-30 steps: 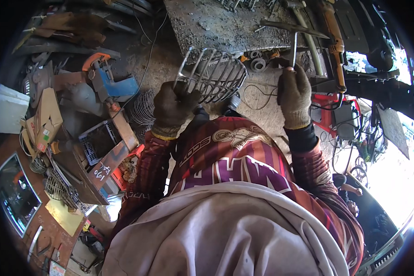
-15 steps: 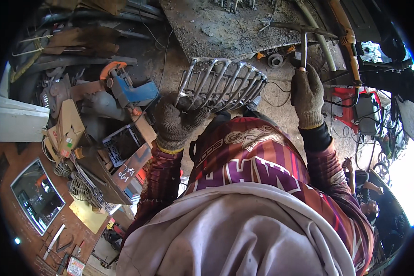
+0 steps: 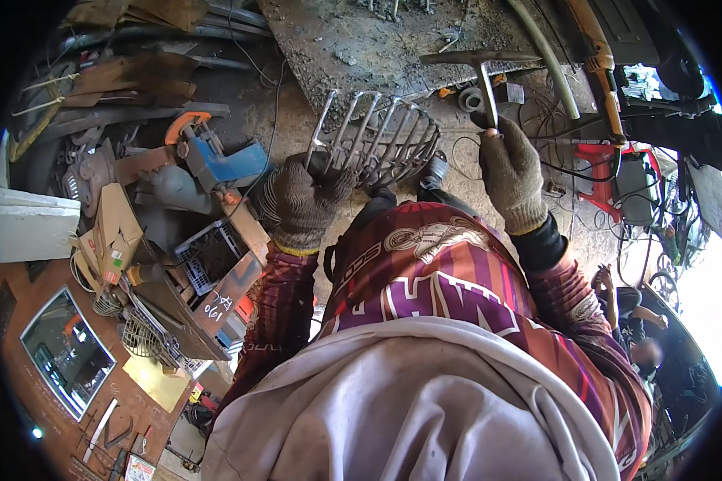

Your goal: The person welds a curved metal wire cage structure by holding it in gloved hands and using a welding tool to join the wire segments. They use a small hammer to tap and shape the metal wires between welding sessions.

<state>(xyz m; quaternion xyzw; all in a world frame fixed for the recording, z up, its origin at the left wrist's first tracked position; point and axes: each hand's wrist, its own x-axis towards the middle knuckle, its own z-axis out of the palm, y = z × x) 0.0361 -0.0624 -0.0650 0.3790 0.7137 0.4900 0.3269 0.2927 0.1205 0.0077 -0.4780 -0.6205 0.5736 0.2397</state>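
Observation:
In my left hand (image 3: pixel 306 196), in a grey knitted glove, is the near left end of a cage-like rack (image 3: pixel 383 138) welded from metal bars. Its bars stick up toward the far side, above the floor and in front of my legs. My right hand (image 3: pixel 512 172), gloved too, is wrapped round the handle of a chipping hammer (image 3: pixel 486 84). The hammer's long, pointed head is raised to the right of the rack and apart from it, near the edge of a grimy metal worktable (image 3: pixel 337 52).
A blue and orange machine (image 3: pixel 225 160) stands to the left, by a plastic crate (image 3: pixel 208 260) and cardboard (image 3: pixel 108 232). Cables (image 3: pixel 469 164) lie on the floor. On the right are a red frame (image 3: pixel 598 184), a long wooden-handled tool (image 3: pixel 602 72) and another person (image 3: pixel 642 321).
My right hand has brought the hammer leftward, closer to the rack. The rack has tilted and moved slightly left in my left hand.

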